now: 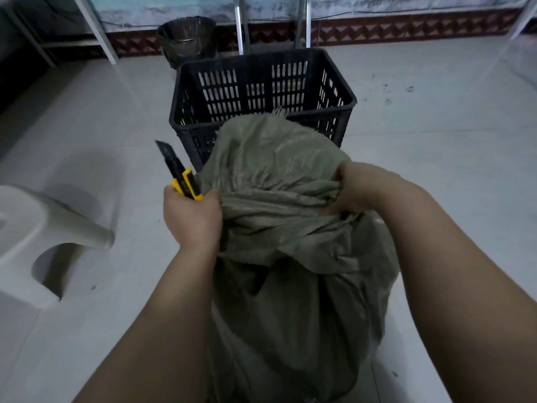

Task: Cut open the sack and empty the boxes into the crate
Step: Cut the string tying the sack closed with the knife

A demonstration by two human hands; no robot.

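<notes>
The sack is a grey-green woven thing, slack and deeply creased, standing on the pale floor with its top bunched into thick folds. Whatever fills it is hidden under the cloth.

Both bare forearms reach down and forward to it. The left hand is fisted around a yellow-and-black utility knife, blade out and slanting up and away from the knuckles; the same hand presses against the sack's left folds, though whether its fingers pinch cloth too I cannot tell. The right hand is clenched on a gathered ridge of fabric at the sack's upper right, fingers buried in the folds.

Between the two hands the cloth stretches in a rumpled band; the sack's top bulges just beyond them and its body hangs beneath. Past that bulge, touching or nearly touching it, stands the black slotted crate.
</notes>
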